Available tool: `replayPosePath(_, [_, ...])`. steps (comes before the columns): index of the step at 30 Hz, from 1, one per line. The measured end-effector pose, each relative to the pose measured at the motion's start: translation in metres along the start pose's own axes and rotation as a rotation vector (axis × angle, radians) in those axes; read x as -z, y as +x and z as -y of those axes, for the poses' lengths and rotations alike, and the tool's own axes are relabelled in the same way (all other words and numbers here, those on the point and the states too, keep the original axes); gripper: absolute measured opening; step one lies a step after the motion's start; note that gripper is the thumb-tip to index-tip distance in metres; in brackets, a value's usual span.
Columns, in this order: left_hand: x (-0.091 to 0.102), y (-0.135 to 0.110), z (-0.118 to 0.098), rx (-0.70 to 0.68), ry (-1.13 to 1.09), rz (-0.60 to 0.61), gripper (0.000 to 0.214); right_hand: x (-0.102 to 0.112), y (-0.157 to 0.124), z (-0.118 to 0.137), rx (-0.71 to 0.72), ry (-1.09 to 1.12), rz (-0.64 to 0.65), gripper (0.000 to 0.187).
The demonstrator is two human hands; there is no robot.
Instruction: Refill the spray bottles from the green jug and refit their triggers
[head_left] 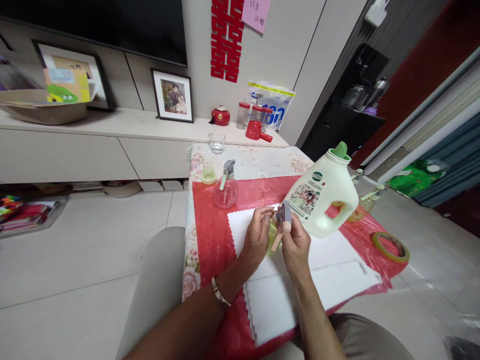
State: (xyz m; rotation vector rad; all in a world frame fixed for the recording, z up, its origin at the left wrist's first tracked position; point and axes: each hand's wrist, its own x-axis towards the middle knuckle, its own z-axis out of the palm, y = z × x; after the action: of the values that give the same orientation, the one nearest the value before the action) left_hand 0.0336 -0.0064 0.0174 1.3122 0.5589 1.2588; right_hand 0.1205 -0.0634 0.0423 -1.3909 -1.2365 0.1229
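My left hand (257, 235) is closed at the neck of a small yellow-green spray bottle (270, 242), its fingertips beside the grey spray head. On the other side my right hand (296, 245) grips that spray head (285, 214) near its peach-coloured trigger. The bottle is upright over a white scalloped sheet (318, 285), its lower part partly covered by my hands. Just beyond them stands a large pale green detergent jug (315, 187) with its green spout exposed. A clear pinkish spray bottle (225, 195) with a grey head is at the back left, beside a yellow-green cap (208, 175).
A roll of tape (390, 247) lies on the red plastic covering (213, 240) at the right. More spray bottles (371, 197) stand partly behind the jug. A glass cup (216, 143) is at the table's far edge, before a low cabinet (135, 132) with framed photos and jars.
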Motion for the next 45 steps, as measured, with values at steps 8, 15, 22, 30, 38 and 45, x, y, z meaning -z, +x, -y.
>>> replayPosePath(8, [0.002, -0.003, -0.005, 0.026, -0.038, 0.054, 0.032, -0.008, -0.011, -0.004, -0.018, -0.006, -0.073, 0.026])
replayPosePath(15, [0.003, -0.002, 0.001, -0.004, -0.075, 0.069, 0.028, -0.006, -0.01, -0.005, -0.034, -0.02, -0.049, 0.027])
replayPosePath(22, [0.004, -0.002, 0.001, -0.031, -0.113, 0.07, 0.029, -0.006, -0.007, -0.003, -0.025, -0.088, -0.08, 0.025])
replayPosePath(30, [0.004, 0.002, 0.008, -0.101, -0.019, 0.061, 0.022, -0.017, -0.01, -0.005, -0.105, -0.025, -0.178, 0.027])
replayPosePath(38, [0.006, 0.002, 0.005, -0.095, -0.076, 0.091, 0.022, -0.015, -0.01, 0.003, -0.101, -0.014, -0.182, 0.023])
replayPosePath(45, [0.005, -0.001, -0.005, 0.048, -0.165, 0.087, 0.03, -0.013, -0.011, -0.001, 0.011, -0.185, -0.124, 0.026])
